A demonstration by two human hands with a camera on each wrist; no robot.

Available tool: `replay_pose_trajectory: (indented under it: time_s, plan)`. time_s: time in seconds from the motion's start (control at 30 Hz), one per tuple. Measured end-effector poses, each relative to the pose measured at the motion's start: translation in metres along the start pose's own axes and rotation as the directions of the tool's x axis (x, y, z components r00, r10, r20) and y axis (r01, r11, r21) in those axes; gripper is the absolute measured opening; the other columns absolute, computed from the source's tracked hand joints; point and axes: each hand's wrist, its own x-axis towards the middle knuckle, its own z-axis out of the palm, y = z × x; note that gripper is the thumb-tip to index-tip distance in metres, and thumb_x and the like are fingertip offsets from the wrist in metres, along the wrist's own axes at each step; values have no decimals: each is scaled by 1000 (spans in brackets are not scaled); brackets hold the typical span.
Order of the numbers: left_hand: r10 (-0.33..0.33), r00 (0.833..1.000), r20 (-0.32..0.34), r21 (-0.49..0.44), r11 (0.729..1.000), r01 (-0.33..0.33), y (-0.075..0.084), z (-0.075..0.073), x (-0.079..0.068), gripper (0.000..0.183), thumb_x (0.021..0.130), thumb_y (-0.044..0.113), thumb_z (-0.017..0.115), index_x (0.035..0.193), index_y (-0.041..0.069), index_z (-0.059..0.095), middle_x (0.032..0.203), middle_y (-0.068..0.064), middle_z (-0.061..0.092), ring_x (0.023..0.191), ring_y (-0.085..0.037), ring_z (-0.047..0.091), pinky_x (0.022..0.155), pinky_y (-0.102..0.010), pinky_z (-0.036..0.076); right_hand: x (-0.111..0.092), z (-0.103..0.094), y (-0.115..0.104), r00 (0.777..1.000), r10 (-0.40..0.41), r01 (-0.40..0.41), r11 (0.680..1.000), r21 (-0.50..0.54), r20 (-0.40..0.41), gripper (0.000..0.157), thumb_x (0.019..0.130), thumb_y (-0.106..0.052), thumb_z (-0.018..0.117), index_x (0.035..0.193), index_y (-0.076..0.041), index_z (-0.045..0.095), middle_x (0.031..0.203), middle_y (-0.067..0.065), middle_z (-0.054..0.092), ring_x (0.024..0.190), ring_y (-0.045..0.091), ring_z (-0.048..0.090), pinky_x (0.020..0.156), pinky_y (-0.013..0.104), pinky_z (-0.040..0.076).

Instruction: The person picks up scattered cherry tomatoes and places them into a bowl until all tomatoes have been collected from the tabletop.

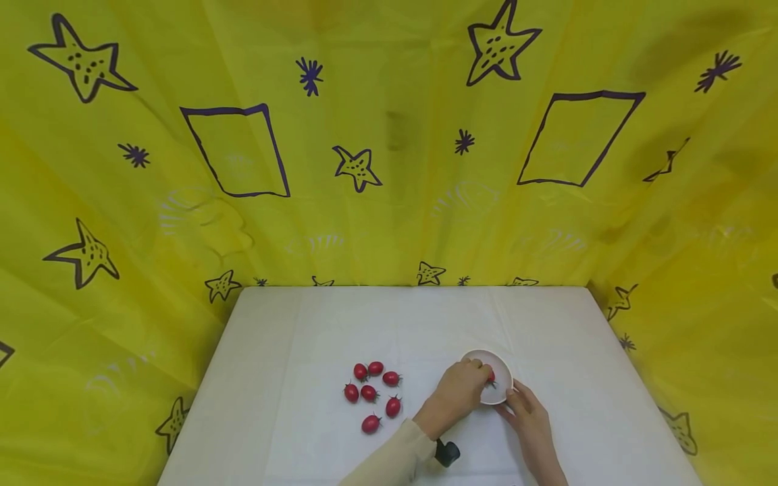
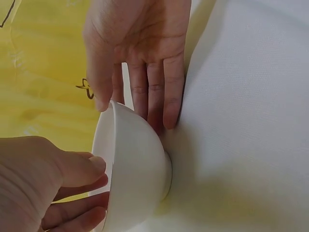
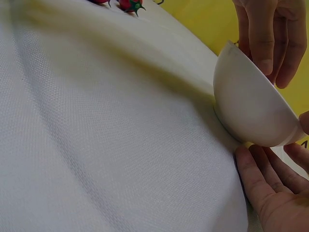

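A white bowl (image 1: pixel 500 368) stands on the white table, toward the right in the head view. My right hand (image 1: pixel 530 420) holds it from the right, thumb on the rim and fingers low against its side. From the left, my left hand (image 1: pixel 462 390) reaches over the rim, its fingers down inside the bowl. A red cherry tomato (image 1: pixel 490 379) with a green stem shows in the bowl right beside those fingertips. In the left wrist view the tips of my left fingers (image 2: pixel 79 208) go behind the bowl's rim, so I cannot tell whether they pinch the tomato.
Several more cherry tomatoes (image 1: pixel 369 393) lie loosely grouped on the table (image 1: pixel 292 432), left of the bowl. Below my left wrist is a small dark rounded object (image 1: pixel 447 453). A yellow curtain (image 1: pixel 389 223) with drawn stars surrounds the table's back and sides.
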Motion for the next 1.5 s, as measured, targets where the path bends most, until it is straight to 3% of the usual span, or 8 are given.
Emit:
replay_pose_trajectory:
  time_s: [0.27,0.47,0.63,0.77,1.0,1.2,1.5]
  plan:
    - [-20,997,-72,-142,990,10,-8,-9,-10,16,94,15,74,109,19,75,94,9,71,86,-6,68,77,-15,55,1,0,1,1000,-16,16,1000,16,0,62,111,-29,49,159,5,28,160,37,33,99,-18,59,96,18,58]
    - [-83,996,-22,-265,961,74,-12,-21,-16,21,96,19,76,116,17,75,108,7,76,98,-8,71,86,-17,58,2,0,2,999,-30,30,999,22,-12,60,112,-27,49,158,6,30,159,37,34,101,-17,60,95,18,58]
    - [-136,991,-1,-423,898,123,-17,-26,-26,25,98,16,73,123,15,73,121,4,76,110,-8,71,97,-20,56,2,0,1,1000,-10,10,1000,11,-9,61,112,-28,48,159,5,28,161,37,32,99,-20,57,98,21,58]
    - [-156,988,-6,-533,836,129,-22,-28,-39,27,98,14,72,124,16,72,120,3,76,104,-7,71,92,-17,56,2,0,0,1000,6,-6,1000,-2,-12,59,112,-28,47,160,3,29,161,36,33,98,-21,56,99,23,58]
    - [-170,985,-5,-570,810,136,-38,-31,-67,29,97,11,72,126,15,71,121,3,75,102,-10,71,88,-18,57,2,1,-2,999,43,-44,999,-24,-16,58,113,-27,45,161,2,29,162,34,34,97,-22,55,102,27,57]
    - [-195,980,47,-587,788,185,-47,-31,-89,27,98,12,71,125,17,71,119,4,75,103,-9,70,89,-21,57,3,0,0,999,46,-46,999,-6,-19,57,113,-25,45,160,3,29,162,35,34,97,-20,56,101,27,58]
    - [-286,957,46,-617,746,252,-57,-22,-118,25,96,11,73,120,18,73,114,2,77,98,-11,71,88,-27,59,3,0,-2,999,51,-50,999,13,-13,58,113,-26,46,160,3,29,161,34,34,99,-16,58,100,28,59]
